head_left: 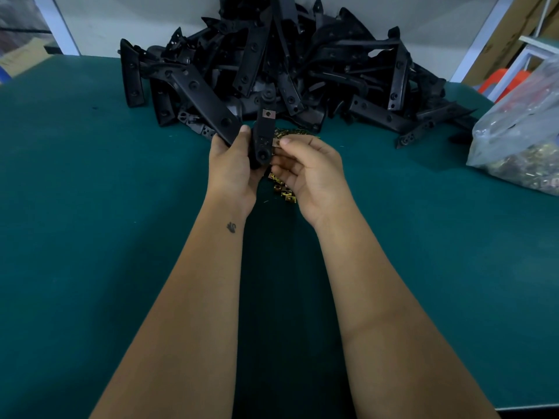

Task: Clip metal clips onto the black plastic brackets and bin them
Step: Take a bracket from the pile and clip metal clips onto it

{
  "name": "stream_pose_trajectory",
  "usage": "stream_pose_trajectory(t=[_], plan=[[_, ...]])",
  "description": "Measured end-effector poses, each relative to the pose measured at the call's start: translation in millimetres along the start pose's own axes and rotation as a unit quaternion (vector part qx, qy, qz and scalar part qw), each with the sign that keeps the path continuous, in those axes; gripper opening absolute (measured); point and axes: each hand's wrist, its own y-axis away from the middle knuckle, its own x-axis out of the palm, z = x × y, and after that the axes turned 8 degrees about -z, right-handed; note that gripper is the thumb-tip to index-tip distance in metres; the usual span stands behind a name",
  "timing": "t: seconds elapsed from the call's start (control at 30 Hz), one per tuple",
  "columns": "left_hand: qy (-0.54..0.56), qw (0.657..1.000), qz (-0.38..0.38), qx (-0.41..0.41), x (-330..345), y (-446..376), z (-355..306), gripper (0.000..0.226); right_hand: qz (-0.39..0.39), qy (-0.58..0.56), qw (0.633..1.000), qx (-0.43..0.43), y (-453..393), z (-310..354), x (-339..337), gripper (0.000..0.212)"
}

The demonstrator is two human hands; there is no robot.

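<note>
The left hand grips a long black plastic bracket upright, its fingers curled round the left edge. One coppery square metal clip already sits on the bracket above those fingers. The right hand pinches a second small metal clip against the bracket's right edge, thumb on top. To seat it well, keep the bracket steady, line the clip's mouth square with the edge, and push straight in until its hole looks centred. Loose brass-coloured clips lie on the green counter beneath the right fingers; the heap of black brackets lies beyond both hands.
</note>
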Motion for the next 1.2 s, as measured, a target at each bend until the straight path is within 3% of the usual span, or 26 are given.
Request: stream_pose_trajectory(t=[0.37, 0.77, 1.2], plan=[[-0.014, 1.0, 0.001, 0.013, -2.2, 0.1, -0.5, 0.005, 0.027, 0.034, 0.999, 0.007, -0.7, -0.6, -1.5, 0.013], [-0.046, 0.998, 0.006, 0.033, -0.8, 0.8, 0.8, 0.009, 0.013, -0.009, 1.0, 0.008, -1.3, -0.5, -2.7, 0.016], [-0.127, 0.989, -0.021, 0.078, -1.3, 0.9, 2.2, 0.004, 0.04, 0.023, 0.999, 0.005, -1.0, 0.1, -4.5, 0.021]])
